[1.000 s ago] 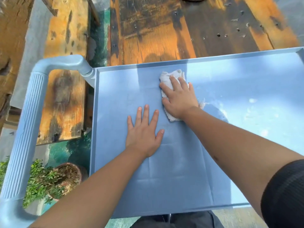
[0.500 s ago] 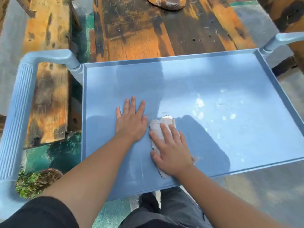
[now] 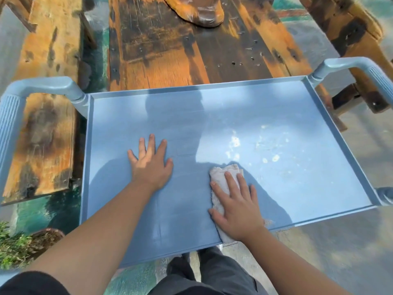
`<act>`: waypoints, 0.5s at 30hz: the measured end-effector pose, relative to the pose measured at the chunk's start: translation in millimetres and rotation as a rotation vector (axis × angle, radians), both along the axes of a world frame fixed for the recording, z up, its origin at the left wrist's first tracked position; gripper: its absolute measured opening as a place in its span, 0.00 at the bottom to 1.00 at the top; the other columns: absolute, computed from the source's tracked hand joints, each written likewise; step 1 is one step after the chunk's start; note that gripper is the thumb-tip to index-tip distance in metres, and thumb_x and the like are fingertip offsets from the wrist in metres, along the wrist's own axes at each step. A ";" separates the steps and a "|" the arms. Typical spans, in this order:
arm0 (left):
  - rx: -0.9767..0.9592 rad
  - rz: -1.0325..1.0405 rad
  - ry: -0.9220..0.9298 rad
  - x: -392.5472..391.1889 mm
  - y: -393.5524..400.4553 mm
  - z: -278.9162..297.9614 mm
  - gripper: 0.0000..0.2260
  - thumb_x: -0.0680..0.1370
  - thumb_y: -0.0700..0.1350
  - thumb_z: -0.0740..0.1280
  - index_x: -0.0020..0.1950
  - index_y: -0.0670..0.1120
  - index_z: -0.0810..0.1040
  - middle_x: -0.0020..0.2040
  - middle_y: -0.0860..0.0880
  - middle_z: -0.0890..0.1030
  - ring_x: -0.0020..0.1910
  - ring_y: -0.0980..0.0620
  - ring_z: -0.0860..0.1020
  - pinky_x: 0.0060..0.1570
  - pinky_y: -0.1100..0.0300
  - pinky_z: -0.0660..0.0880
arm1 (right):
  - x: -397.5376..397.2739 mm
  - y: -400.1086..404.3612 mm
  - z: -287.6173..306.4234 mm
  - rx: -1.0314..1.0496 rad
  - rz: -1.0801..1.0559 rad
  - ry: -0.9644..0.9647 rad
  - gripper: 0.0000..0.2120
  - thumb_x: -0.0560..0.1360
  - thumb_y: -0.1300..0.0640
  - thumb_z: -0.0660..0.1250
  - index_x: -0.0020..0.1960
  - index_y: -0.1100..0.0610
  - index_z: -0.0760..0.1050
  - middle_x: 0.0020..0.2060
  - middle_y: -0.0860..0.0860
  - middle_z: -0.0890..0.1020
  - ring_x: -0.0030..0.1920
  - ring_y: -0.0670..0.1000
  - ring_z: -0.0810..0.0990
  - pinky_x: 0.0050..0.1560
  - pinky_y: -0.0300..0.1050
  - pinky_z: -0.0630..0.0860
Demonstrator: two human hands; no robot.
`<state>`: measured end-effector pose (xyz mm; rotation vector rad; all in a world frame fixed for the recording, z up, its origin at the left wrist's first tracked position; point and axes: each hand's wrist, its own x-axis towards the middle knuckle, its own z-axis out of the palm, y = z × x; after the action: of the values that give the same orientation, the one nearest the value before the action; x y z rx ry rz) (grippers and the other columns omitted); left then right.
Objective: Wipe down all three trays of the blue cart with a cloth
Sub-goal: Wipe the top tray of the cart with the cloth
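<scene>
Rims ran round the top tray (image 3: 331, 133) of the blue cart, low raised edges on all four sides, with much open floor toward the far right corner. Pale dusty spots (image 3: 234, 143) marked that sunlit part. The white cloth (image 3: 221, 173), crumpled, lay near the front rim. The right hand (image 3: 238, 207) pressed flat on it, fingers spread, gripping nothing. The left hand (image 3: 148, 165) rested flat and splayed on bare tray, well apart from the cloth.

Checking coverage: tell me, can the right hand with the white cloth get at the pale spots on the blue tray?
Probably yes: the right hand lies just below the pale spots, nothing between.
</scene>
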<state>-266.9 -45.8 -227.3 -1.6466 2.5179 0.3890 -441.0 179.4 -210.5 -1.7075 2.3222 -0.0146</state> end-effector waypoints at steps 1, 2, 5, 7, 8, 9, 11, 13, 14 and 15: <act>0.016 0.064 0.028 -12.4 3.5 3.7 0.28 0.78 0.57 0.56 0.77 0.53 0.56 0.81 0.46 0.47 0.78 0.40 0.43 0.70 0.32 0.43 | -3.5 -0.8 0.3 0.006 0.001 0.000 0.35 0.72 0.29 0.57 0.76 0.37 0.57 0.78 0.53 0.60 0.77 0.65 0.54 0.69 0.71 0.57; 0.032 0.103 0.058 -25.7 7.5 6.8 0.28 0.77 0.57 0.58 0.77 0.52 0.58 0.81 0.45 0.47 0.78 0.39 0.43 0.70 0.31 0.44 | -3.8 -2.1 -0.1 0.007 0.001 -0.002 0.35 0.72 0.29 0.58 0.76 0.38 0.58 0.78 0.53 0.60 0.77 0.66 0.54 0.68 0.72 0.58; 0.029 -0.049 0.055 -59.0 24.2 4.3 0.30 0.78 0.64 0.53 0.78 0.59 0.52 0.81 0.49 0.44 0.78 0.42 0.41 0.70 0.32 0.42 | -4.8 -6.2 -2.8 -0.012 0.014 -0.001 0.35 0.71 0.28 0.58 0.76 0.38 0.59 0.77 0.54 0.61 0.76 0.68 0.55 0.65 0.74 0.59; -0.003 -0.130 -0.019 -67.2 31.4 -2.5 0.31 0.77 0.68 0.45 0.78 0.61 0.44 0.81 0.50 0.41 0.78 0.42 0.38 0.69 0.31 0.41 | -12.7 -14.1 -6.4 -0.034 0.014 0.003 0.35 0.71 0.27 0.57 0.76 0.38 0.60 0.77 0.55 0.61 0.75 0.69 0.55 0.64 0.75 0.59; -0.015 -0.125 -0.042 -67.9 32.1 -5.5 0.31 0.76 0.68 0.43 0.78 0.61 0.42 0.81 0.51 0.40 0.78 0.42 0.38 0.69 0.31 0.40 | -17.4 -20.3 -7.0 -0.040 0.012 0.005 0.35 0.71 0.28 0.57 0.76 0.38 0.60 0.77 0.55 0.61 0.75 0.69 0.55 0.64 0.76 0.59; -0.025 -0.109 -0.047 -68.1 32.0 -7.6 0.32 0.76 0.69 0.42 0.78 0.62 0.42 0.81 0.51 0.40 0.78 0.42 0.38 0.69 0.31 0.40 | -23.0 -28.3 -6.9 -0.044 0.012 0.006 0.35 0.72 0.28 0.57 0.76 0.38 0.59 0.77 0.55 0.61 0.75 0.69 0.55 0.64 0.76 0.59; -0.044 -0.102 -0.048 -67.9 32.4 -9.3 0.31 0.76 0.69 0.42 0.78 0.62 0.42 0.81 0.51 0.41 0.78 0.42 0.39 0.69 0.32 0.40 | -34.4 -46.4 -9.0 -0.058 0.000 0.000 0.34 0.73 0.30 0.56 0.76 0.39 0.58 0.78 0.55 0.58 0.76 0.68 0.53 0.66 0.75 0.58; -0.047 -0.106 -0.054 -68.3 33.1 -9.5 0.31 0.76 0.69 0.42 0.78 0.62 0.41 0.81 0.51 0.42 0.78 0.42 0.39 0.68 0.33 0.40 | -44.9 -63.5 -12.0 -0.070 -0.010 -0.010 0.34 0.74 0.30 0.55 0.77 0.38 0.54 0.79 0.54 0.55 0.77 0.67 0.49 0.67 0.75 0.56; -0.049 -0.103 -0.055 -68.3 34.3 -10.3 0.31 0.76 0.69 0.42 0.78 0.62 0.41 0.81 0.51 0.42 0.78 0.42 0.39 0.68 0.33 0.40 | -49.5 -70.6 -13.6 -0.080 -0.007 -0.009 0.34 0.74 0.30 0.55 0.77 0.38 0.53 0.79 0.54 0.54 0.77 0.67 0.48 0.67 0.74 0.55; -0.049 -0.095 -0.059 -69.5 32.7 -10.5 0.31 0.76 0.69 0.42 0.78 0.62 0.41 0.81 0.51 0.42 0.78 0.43 0.39 0.68 0.33 0.40 | -55.9 -81.7 -15.5 -0.085 0.004 -0.009 0.34 0.74 0.30 0.55 0.77 0.38 0.53 0.79 0.55 0.54 0.77 0.67 0.48 0.67 0.74 0.55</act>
<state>-336.4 -13.1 -237.8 -1.5234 2.5694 0.2674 -496.9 97.7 -226.0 -1.7480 2.3424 -0.1218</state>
